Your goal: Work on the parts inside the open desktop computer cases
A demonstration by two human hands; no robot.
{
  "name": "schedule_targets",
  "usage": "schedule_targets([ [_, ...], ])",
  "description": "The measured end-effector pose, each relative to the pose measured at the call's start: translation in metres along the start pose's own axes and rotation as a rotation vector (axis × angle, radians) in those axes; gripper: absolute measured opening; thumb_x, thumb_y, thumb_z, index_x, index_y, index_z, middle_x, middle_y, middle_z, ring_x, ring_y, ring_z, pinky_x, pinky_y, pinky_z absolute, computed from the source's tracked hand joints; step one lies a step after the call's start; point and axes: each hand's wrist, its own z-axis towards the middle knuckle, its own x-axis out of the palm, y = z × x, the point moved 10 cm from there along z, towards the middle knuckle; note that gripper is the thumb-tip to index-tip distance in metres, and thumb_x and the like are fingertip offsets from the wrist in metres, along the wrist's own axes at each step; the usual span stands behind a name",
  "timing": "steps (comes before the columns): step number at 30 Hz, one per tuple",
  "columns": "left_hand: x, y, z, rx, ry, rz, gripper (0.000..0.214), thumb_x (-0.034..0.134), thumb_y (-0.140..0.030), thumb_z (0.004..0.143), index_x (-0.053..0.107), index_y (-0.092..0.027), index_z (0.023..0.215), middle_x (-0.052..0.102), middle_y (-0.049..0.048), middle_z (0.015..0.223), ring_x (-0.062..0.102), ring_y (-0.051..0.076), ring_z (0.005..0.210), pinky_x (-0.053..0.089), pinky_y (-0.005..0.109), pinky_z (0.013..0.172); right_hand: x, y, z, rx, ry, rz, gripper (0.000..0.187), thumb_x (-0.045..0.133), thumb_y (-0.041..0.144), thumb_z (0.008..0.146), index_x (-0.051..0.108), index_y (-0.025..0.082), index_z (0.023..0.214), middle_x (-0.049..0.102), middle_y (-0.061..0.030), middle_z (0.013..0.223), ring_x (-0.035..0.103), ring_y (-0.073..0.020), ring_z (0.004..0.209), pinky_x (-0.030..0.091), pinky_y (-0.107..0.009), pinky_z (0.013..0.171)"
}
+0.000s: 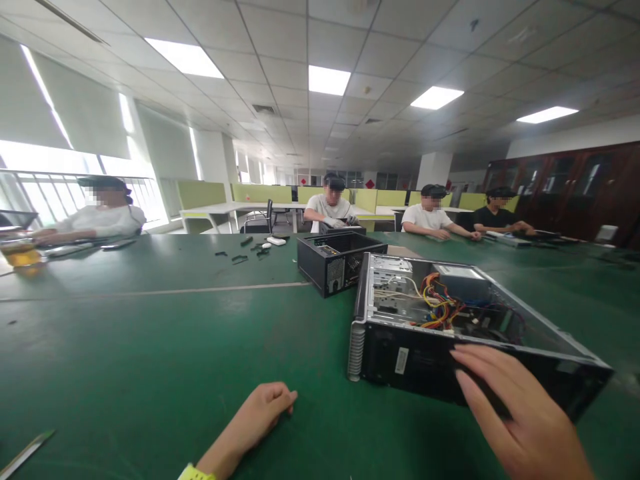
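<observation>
Right hand (pixel 520 413) laid flat, fingers spread, on the near wall of the open computer case (pixel 450 320); no pinching grip. Left hand (pixel 265 410) loosely curled, empty, resting on the counter (pixel 150 347). Could snag the loose wires (pixel 437 303) just beyond the fingertips. Bare counter leftward; second case (pixel 335 260) close behind.

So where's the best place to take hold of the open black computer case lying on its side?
Probably the near side wall of the open black metal computer case, coming from the person's side. That long top edge is bare and straight, and the right hand already rests its fingers flat against it. The interior holds loose coloured wires, so reaching in seems unwise.
</observation>
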Motion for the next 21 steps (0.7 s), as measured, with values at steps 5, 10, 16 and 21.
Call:
schedule_targets([
  [5,0.0,0.005,0.002,0.013,0.0,-0.002,0.061,0.044,-0.079,0.065,0.049,-0.018,0.065,0.026,-0.0105,0.04,0.022,0.007,0.038,0.014,0.022,0.041,0.066,-0.029,0.03,0.097,0.163,-0.252,0.038,0.043,0.045,0.09,0.063,0.015,0.102,0.066,-0.007,0.097,0.057,-0.0235,0.091,0.041,-0.041,0.083],
  [10,0.002,0.008,0.003,0.01,0.012,0.004,0.054,0.048,-0.072,0.07,0.049,-0.018,0.065,0.026,-0.0098,0.043,0.021,0.007,0.041,0.014,0.023,0.043,0.077,-0.039,0.021,0.136,0.163,-0.291,0.038,0.043,0.05,0.089,0.063,0.018,0.089,0.063,-0.0053,0.082,0.052,-0.0221,0.079,0.036,-0.038,0.074],
  [16,0.001,0.015,0.006,0.018,0.007,0.018,0.055,0.044,-0.072,0.073,0.049,-0.018,0.065,0.027,-0.0083,0.048,0.023,0.008,0.045,0.017,0.023,0.045,0.075,-0.039,0.022,0.151,0.187,-0.234,0.037,0.044,0.05,0.089,0.062,0.018,0.092,0.063,-0.0046,0.085,0.051,-0.0219,0.081,0.035,-0.039,0.078],
  [21,-0.001,0.02,0.008,0.015,0.0,0.027,0.058,0.046,-0.074,0.069,0.049,-0.017,0.064,0.03,-0.0072,0.051,0.025,0.008,0.049,0.02,0.022,0.046,0.069,-0.032,0.014,0.156,0.195,-0.227,0.036,0.044,0.05,0.089,0.062,0.019,0.093,0.062,-0.0052,0.088,0.051,-0.0224,0.084,0.036,-0.039,0.078],
])
